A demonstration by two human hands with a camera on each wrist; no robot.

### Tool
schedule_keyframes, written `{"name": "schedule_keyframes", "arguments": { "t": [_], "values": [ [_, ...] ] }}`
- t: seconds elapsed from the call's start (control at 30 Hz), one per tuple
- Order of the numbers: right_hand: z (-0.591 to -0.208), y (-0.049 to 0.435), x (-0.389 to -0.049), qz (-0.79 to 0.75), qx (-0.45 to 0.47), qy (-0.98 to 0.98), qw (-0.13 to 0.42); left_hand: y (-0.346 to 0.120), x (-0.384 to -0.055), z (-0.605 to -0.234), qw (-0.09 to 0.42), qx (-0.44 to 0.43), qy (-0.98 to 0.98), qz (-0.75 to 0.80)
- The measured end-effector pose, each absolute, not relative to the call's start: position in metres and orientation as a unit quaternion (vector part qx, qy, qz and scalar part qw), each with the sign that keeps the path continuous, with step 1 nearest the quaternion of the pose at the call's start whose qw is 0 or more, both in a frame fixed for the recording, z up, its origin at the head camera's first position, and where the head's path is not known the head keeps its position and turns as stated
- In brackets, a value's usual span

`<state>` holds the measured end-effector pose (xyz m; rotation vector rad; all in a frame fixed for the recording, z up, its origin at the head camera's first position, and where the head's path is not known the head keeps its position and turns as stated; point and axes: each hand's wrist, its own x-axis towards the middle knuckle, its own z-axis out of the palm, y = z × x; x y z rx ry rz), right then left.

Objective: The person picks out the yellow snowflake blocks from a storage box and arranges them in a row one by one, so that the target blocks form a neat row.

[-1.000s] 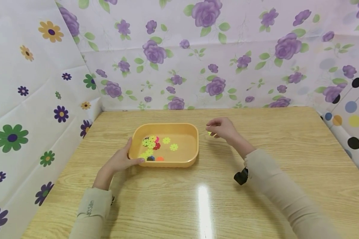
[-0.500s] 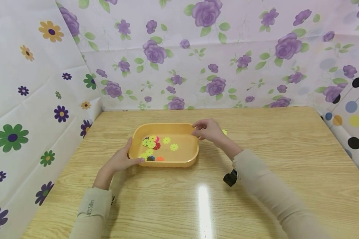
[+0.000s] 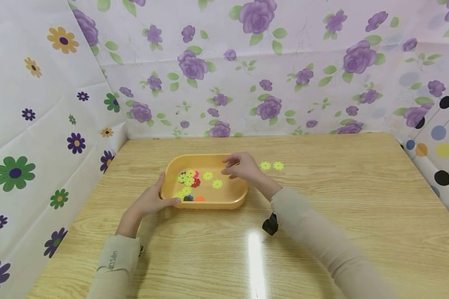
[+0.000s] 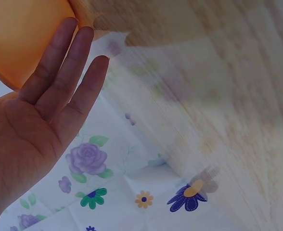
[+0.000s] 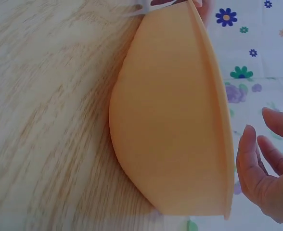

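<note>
An orange-yellow plastic tray sits on the wooden table with several flower-shaped plastic discs inside, mostly yellow-green, others red, pink, orange and dark. My left hand grips its near left corner, thumb over the rim. In the left wrist view the left fingers lie along the tray's outer side. My right hand hovers over the tray's right end, fingers loosely bent and apart, with nothing seen between them. In the right wrist view that hand shows beside the tray's rim. Two yellow-green discs lie on the table right of the tray.
The wooden table stretches out around the tray. Purple-flowered sheeting hangs along the back edge, and another flowered sheet covers the left side. A black wrist device hangs under the right sleeve.
My right hand has moved left from the discs on the table to above the tray's right end, leaving two discs there uncovered. The left hand and the tray have stayed put.
</note>
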<state>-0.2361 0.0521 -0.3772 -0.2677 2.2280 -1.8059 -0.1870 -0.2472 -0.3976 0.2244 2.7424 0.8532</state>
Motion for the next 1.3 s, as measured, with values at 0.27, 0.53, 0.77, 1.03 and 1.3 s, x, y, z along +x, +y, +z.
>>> {"name": "schedule_keyframes", "arguments": {
  "t": [0.27,0.53,0.77,1.03,1.3],
  "values": [
    [-0.38,0.032,-0.244,-0.614,-0.058,0.766,0.181,-0.248,-0.185,-0.398,0.128,0.076,0.944,0.295],
    [-0.387,0.02,-0.253,-0.576,0.01,0.787,0.222,-0.248,-0.186,-0.399,0.132,0.075,0.945,0.291],
    [-0.403,0.013,-0.261,-0.543,0.046,0.806,0.228,-0.248,-0.186,-0.398,0.136,0.072,0.942,0.298],
    [-0.411,0.009,-0.257,-0.576,0.046,0.777,0.249,-0.248,-0.187,-0.397,0.146,0.066,0.939,0.304],
    [-0.416,0.005,-0.256,-0.47,-0.017,0.858,0.208,-0.248,-0.187,-0.397,0.142,0.07,0.939,0.305]
  ]
}}
